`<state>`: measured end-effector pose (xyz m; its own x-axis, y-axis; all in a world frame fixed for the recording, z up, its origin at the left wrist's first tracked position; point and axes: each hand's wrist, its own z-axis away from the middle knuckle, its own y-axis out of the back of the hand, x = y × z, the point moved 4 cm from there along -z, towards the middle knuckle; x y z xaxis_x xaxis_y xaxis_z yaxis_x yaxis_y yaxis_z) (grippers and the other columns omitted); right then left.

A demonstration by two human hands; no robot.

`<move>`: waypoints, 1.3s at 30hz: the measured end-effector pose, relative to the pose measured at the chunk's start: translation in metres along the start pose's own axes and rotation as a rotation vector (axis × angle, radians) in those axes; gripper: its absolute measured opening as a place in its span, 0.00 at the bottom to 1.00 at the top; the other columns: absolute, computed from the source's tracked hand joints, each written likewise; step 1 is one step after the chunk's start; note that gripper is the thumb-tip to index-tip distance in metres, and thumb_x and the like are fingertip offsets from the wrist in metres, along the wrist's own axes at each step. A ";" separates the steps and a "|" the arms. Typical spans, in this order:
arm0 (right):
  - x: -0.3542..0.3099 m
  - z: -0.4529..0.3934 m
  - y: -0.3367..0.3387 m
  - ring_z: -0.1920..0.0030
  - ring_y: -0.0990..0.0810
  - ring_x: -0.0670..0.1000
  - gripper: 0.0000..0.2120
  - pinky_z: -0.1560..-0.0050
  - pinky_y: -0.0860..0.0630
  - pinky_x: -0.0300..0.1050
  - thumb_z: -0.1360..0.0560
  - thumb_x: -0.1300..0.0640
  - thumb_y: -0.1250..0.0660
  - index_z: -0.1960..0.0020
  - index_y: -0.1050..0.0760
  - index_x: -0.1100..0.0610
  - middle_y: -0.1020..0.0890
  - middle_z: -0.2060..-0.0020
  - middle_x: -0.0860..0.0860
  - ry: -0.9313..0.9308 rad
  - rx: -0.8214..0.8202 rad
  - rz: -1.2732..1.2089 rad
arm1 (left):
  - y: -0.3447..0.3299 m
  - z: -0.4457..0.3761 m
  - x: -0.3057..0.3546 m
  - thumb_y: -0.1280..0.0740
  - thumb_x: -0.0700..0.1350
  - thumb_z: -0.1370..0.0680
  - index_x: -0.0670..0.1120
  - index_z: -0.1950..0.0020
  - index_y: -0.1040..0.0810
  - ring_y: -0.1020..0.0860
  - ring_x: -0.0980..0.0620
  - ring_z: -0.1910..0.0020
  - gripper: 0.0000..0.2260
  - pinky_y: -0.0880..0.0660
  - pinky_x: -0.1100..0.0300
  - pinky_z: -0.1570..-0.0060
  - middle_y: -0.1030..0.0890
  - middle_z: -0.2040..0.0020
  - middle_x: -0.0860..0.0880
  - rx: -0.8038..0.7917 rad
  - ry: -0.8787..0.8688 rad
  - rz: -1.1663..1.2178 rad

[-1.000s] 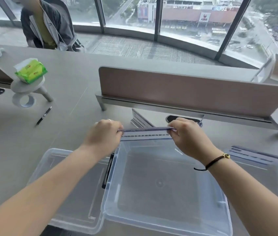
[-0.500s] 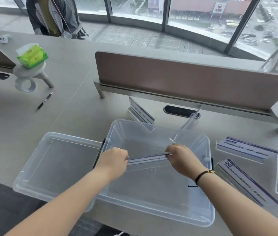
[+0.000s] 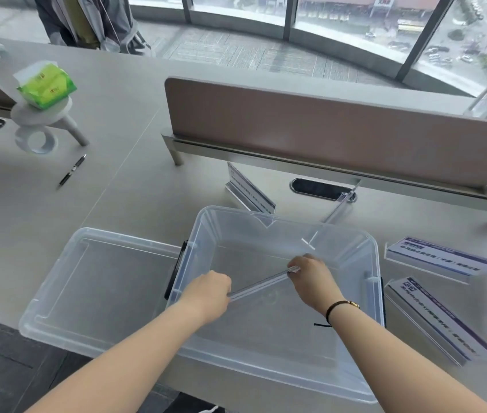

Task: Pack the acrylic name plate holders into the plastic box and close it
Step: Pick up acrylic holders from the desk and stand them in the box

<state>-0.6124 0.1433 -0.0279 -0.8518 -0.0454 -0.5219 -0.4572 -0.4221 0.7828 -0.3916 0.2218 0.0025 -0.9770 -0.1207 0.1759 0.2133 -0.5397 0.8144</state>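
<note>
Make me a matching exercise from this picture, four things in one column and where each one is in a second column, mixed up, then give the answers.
Things
1. box lid
2. tissue pack
3. black pen
4. held name plate holder

Places
A. on a small white stand, far left
B. over the open plastic box, gripped at its ends by the left hand and right hand
C. flat on the desk, against the box's left side
D. loose on the desk, below the stand

Pairs: 1-C, 2-A, 3-D, 4-B
</note>
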 end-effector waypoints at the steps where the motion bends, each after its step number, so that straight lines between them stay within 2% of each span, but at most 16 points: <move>1: 0.000 0.003 0.001 0.44 0.21 0.57 0.14 0.46 0.26 0.48 0.22 0.54 0.33 0.38 0.24 0.55 0.21 0.45 0.54 -0.066 0.025 -0.064 | 0.000 0.001 0.001 0.36 0.49 0.22 0.46 0.54 0.21 0.20 0.42 0.55 0.08 0.24 0.54 0.58 0.17 0.55 0.46 -0.023 -0.015 0.012; 4: 0.002 0.010 -0.009 0.39 0.23 0.56 0.28 0.46 0.27 0.47 0.24 0.42 0.35 0.28 0.34 0.54 0.22 0.42 0.54 -0.295 -0.003 -0.228 | 0.006 0.009 0.003 0.41 0.55 0.19 0.48 0.50 0.19 0.20 0.43 0.54 0.15 0.22 0.52 0.54 0.17 0.54 0.48 -0.048 -0.056 0.019; 6: -0.005 0.012 -0.020 0.45 0.18 0.55 0.35 0.47 0.22 0.50 0.26 0.39 0.34 0.26 0.36 0.56 0.22 0.40 0.53 -0.449 -0.107 -0.513 | 0.017 0.013 -0.001 0.42 0.55 0.19 0.51 0.47 0.20 0.20 0.45 0.52 0.14 0.23 0.52 0.52 0.17 0.52 0.49 0.019 -0.071 0.051; 8: -0.021 0.016 -0.032 0.52 0.16 0.53 0.33 0.50 0.18 0.50 0.24 0.43 0.34 0.25 0.37 0.59 0.22 0.38 0.55 -0.545 -0.218 -0.777 | 0.026 0.014 -0.010 0.41 0.54 0.19 0.52 0.46 0.20 0.19 0.47 0.53 0.12 0.23 0.54 0.52 0.16 0.52 0.51 0.086 -0.069 0.138; 11: -0.037 0.018 -0.045 0.52 0.16 0.54 0.32 0.47 0.18 0.52 0.21 0.48 0.35 0.23 0.41 0.58 0.24 0.36 0.57 -0.587 -0.256 -0.899 | 0.033 0.016 -0.018 0.39 0.50 0.20 0.51 0.45 0.20 0.19 0.49 0.51 0.09 0.23 0.55 0.51 0.17 0.50 0.52 0.186 -0.097 0.193; 13: -0.043 0.016 -0.053 0.52 0.17 0.54 0.31 0.46 0.19 0.52 0.21 0.49 0.36 0.22 0.42 0.56 0.24 0.35 0.57 -0.594 -0.261 -0.956 | 0.037 0.021 -0.018 0.32 0.46 0.23 0.50 0.46 0.19 0.19 0.49 0.47 0.07 0.22 0.57 0.50 0.18 0.47 0.52 0.402 -0.203 0.109; 15: -0.051 0.012 -0.058 0.52 0.16 0.54 0.29 0.45 0.19 0.53 0.20 0.49 0.37 0.23 0.41 0.56 0.23 0.38 0.56 -0.587 -0.268 -0.982 | 0.036 0.026 -0.022 0.25 0.40 0.30 0.48 0.47 0.17 0.20 0.45 0.41 0.12 0.22 0.53 0.45 0.19 0.41 0.48 0.571 -0.264 0.023; 16: -0.054 0.010 -0.061 0.53 0.16 0.54 0.29 0.45 0.19 0.53 0.20 0.48 0.37 0.23 0.40 0.56 0.22 0.41 0.56 -0.577 -0.277 -0.979 | 0.034 0.025 -0.028 0.25 0.38 0.30 0.47 0.44 0.18 0.23 0.43 0.36 0.16 0.23 0.51 0.41 0.21 0.37 0.45 0.619 -0.248 0.026; 18: -0.062 0.008 -0.066 0.53 0.15 0.55 0.27 0.45 0.19 0.53 0.20 0.48 0.38 0.24 0.38 0.55 0.20 0.47 0.54 -0.558 -0.294 -0.946 | 0.028 0.023 -0.045 0.31 0.36 0.25 0.45 0.31 0.25 0.33 0.43 0.27 0.22 0.30 0.49 0.32 0.30 0.27 0.43 0.605 -0.152 0.084; 20: -0.071 0.006 -0.069 0.54 0.15 0.55 0.25 0.46 0.20 0.53 0.19 0.48 0.39 0.25 0.36 0.56 0.20 0.52 0.53 -0.546 -0.306 -0.886 | 0.020 0.022 -0.060 0.42 0.38 0.18 0.46 0.21 0.41 0.45 0.51 0.21 0.25 0.36 0.53 0.27 0.44 0.20 0.48 0.529 -0.060 0.198; 21: -0.075 0.004 -0.070 0.55 0.15 0.55 0.24 0.46 0.20 0.53 0.19 0.48 0.40 0.26 0.35 0.56 0.19 0.54 0.52 -0.537 -0.309 -0.852 | 0.017 0.022 -0.064 0.47 0.40 0.17 0.48 0.20 0.48 0.49 0.56 0.21 0.25 0.37 0.55 0.27 0.50 0.19 0.52 0.478 -0.043 0.262; 23: -0.085 0.001 -0.072 0.57 0.15 0.55 0.22 0.46 0.19 0.54 0.18 0.49 0.41 0.28 0.32 0.58 0.20 0.56 0.52 -0.512 -0.330 -0.803 | 0.016 0.024 -0.066 0.50 0.43 0.16 0.52 0.19 0.54 0.51 0.65 0.25 0.25 0.34 0.58 0.31 0.55 0.20 0.59 0.415 -0.042 0.383; 26: -0.102 0.000 -0.078 0.55 0.14 0.56 0.21 0.46 0.18 0.53 0.18 0.50 0.43 0.29 0.31 0.58 0.21 0.54 0.54 -0.460 -0.397 -0.738 | 0.015 0.023 -0.067 0.51 0.44 0.15 0.56 0.20 0.53 0.53 0.70 0.25 0.24 0.44 0.68 0.30 0.54 0.22 0.63 0.395 -0.063 0.521; 28: -0.112 0.000 -0.085 0.53 0.14 0.57 0.21 0.46 0.18 0.54 0.18 0.49 0.43 0.29 0.31 0.57 0.20 0.51 0.56 -0.434 -0.425 -0.704 | 0.014 0.023 -0.069 0.50 0.44 0.15 0.57 0.20 0.51 0.52 0.71 0.25 0.24 0.48 0.71 0.29 0.52 0.22 0.65 0.382 -0.064 0.595; 39: -0.128 -0.006 -0.102 0.54 0.13 0.55 0.22 0.46 0.18 0.52 0.19 0.46 0.41 0.28 0.31 0.54 0.19 0.47 0.58 -0.408 -0.502 -0.693 | 0.008 0.021 -0.076 0.49 0.45 0.15 0.61 0.22 0.47 0.46 0.69 0.25 0.23 0.44 0.66 0.27 0.45 0.22 0.65 0.404 -0.056 0.731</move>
<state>-0.4549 0.1872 -0.0428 -0.4991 0.6414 -0.5827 -0.8122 -0.5806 0.0566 -0.3156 0.2440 0.0069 -0.5937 -0.2774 0.7553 0.7861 0.0003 0.6181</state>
